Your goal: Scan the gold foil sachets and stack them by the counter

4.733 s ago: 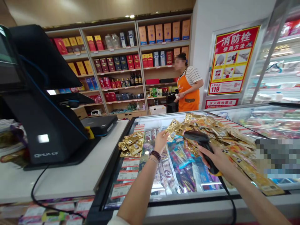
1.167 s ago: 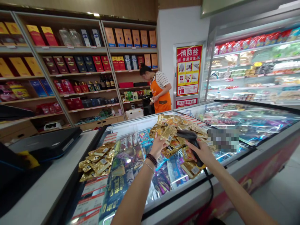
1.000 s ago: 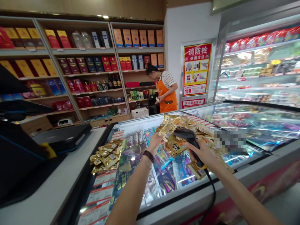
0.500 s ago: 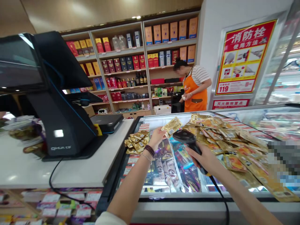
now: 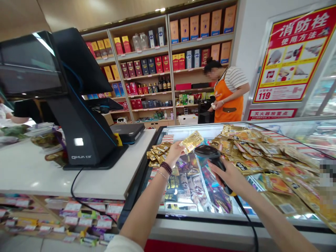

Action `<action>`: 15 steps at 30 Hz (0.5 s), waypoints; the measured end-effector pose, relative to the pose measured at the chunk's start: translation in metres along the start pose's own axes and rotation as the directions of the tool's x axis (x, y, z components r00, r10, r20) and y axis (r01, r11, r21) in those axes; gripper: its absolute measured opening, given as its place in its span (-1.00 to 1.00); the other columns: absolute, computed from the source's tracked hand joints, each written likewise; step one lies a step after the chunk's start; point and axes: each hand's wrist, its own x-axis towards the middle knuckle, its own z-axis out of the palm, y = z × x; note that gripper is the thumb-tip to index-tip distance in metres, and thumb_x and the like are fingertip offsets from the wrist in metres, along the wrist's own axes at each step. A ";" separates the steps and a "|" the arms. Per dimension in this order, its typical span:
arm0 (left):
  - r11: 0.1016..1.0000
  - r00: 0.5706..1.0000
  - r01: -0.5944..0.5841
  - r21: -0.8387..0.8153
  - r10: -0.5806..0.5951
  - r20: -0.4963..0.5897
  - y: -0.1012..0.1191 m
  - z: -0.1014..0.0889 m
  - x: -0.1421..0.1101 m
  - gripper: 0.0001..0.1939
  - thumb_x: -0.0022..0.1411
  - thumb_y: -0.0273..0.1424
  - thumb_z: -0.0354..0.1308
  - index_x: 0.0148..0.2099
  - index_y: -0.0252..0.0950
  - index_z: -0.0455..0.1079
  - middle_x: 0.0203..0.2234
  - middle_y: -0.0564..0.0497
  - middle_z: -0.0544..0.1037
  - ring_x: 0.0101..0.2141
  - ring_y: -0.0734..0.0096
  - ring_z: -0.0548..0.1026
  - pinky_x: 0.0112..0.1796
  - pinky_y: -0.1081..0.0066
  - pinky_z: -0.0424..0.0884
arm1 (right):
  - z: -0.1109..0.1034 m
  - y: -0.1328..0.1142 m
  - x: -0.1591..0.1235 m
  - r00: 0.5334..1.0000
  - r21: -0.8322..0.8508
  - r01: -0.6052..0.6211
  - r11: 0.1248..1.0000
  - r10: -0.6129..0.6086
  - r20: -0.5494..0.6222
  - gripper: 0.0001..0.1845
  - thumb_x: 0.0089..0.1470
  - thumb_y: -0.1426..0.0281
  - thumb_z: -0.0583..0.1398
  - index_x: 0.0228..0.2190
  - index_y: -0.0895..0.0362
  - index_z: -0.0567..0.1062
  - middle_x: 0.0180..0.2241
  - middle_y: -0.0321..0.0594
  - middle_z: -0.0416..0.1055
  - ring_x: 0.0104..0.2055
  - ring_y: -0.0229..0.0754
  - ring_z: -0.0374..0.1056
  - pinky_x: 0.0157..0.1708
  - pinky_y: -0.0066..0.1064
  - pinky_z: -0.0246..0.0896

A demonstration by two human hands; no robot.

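My left hand is closed on the edge of a gold packet, held up above the glass-topped freezer. My right hand wraps round the handle of a black barcode scanner, its head close to the packet's right side. From the handle a black cable runs down over the freezer's front edge. A large heap of gold packets spreads over the right of the glass, and a smaller pile of gold packets lies left of my left hand.
To the left, a checkout terminal stands on a white counter, with a flat black device behind it. A person in an orange apron stands beyond the freezer by shelves of boxes. Snack racks sit below the counter.
The whole scene has shifted a little to the right as the view turned left. Both hands keep their holds, and the packet and scanner stay close together.
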 end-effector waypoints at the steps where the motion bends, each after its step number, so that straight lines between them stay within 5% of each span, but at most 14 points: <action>1: 1.000 1.000 0.000 0.003 0.000 -0.004 0.000 -0.001 0.000 -0.75 0.17 -0.41 0.26 -0.09 -0.38 0.46 -0.29 -0.11 0.65 -0.33 0.39 0.61 -0.15 0.31 0.54 | 0.000 0.000 0.000 1.000 0.001 0.003 1.000 -0.003 0.003 -0.53 0.01 -0.11 0.12 -0.49 0.03 0.27 -0.81 -0.38 0.27 -0.77 -0.24 0.15 -0.68 -0.43 0.09; 9: 0.997 0.998 -0.043 0.065 0.045 -0.037 0.000 -0.015 0.004 -0.74 0.17 -0.39 0.25 -0.10 -0.39 0.46 -0.29 -0.14 0.63 -0.34 0.36 0.60 -0.16 0.25 0.53 | -0.001 0.016 0.003 1.000 0.069 0.013 0.998 -0.011 -0.026 -0.53 0.04 -0.10 0.15 -0.43 0.07 0.33 -0.79 -0.41 0.23 -0.78 -0.28 0.13 -0.71 -0.44 0.07; 15: 0.872 0.945 -0.067 0.486 0.211 -0.249 0.006 -0.062 0.015 -0.71 0.21 -0.46 0.13 -0.01 -0.34 0.44 -0.19 -0.13 0.61 -0.29 0.35 0.58 -0.22 0.35 0.51 | -0.016 0.029 0.001 0.998 0.158 -0.023 0.987 0.032 -0.058 -0.55 0.06 -0.07 0.19 -0.39 0.07 0.34 -0.71 -0.40 0.28 -0.73 -0.28 0.15 -0.70 -0.43 0.09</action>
